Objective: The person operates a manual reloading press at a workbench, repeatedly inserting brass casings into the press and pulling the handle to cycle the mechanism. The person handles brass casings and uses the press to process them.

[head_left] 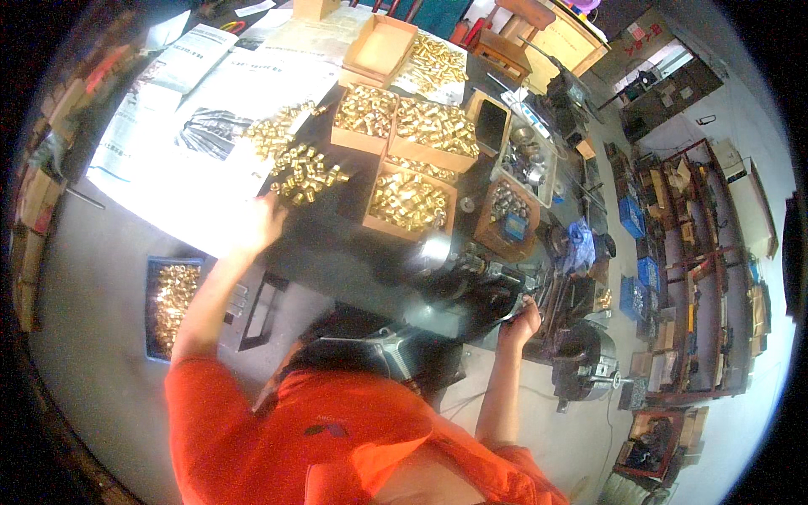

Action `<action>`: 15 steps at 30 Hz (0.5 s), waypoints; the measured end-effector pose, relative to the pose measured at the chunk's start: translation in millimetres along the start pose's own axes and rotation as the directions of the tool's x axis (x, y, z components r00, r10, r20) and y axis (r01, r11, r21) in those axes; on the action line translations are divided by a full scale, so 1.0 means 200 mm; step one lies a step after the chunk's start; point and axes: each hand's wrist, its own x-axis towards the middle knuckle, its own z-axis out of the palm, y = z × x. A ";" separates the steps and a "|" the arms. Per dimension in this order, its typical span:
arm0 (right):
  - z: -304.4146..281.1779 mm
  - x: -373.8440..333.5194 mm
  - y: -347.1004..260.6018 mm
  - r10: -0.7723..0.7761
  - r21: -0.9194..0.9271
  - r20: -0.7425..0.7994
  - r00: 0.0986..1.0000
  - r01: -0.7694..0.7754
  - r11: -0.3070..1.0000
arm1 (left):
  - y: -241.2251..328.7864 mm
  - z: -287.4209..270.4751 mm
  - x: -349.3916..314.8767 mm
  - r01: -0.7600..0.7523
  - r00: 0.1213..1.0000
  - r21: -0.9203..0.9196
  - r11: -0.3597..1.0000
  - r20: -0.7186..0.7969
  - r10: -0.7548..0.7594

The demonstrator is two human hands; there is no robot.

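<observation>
Evidently the small, gold-coloured, cylindrical brass fittings (pixel 308 174) lay in a loose pile on the dark, partly newspaper-covered surface (pixel 332 231), left of the open brown cardboard box (pixel 410 229) of similar pieces; the left grip (pixel 268 220) was at the pile's near edge, its opening and any hold impossible to tell; the right grip (pixel 522 322) was curled at the dark-and-silver metal machine (pixel 461 266), its hold unclear; each fitting looked light, stiff, hardly fragile, probably slippery if oiled; best pinched across its round outer wall.
</observation>
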 end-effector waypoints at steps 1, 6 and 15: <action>0.02 0.00 0.00 -0.008 0.017 0.009 1.000 0.008 1.000 | 0.00 0.00 0.00 -0.047 0.999 0.008 0.999 -0.028 0.047; 0.05 0.02 0.01 -0.020 0.050 -0.035 0.999 0.022 0.998 | 0.01 0.00 0.04 -0.160 0.986 0.020 0.987 -0.035 0.161; 0.04 -0.01 0.03 -0.052 0.035 -0.039 0.998 0.054 0.998 | -0.01 -0.06 -0.05 -0.105 0.994 -0.101 0.989 0.006 0.106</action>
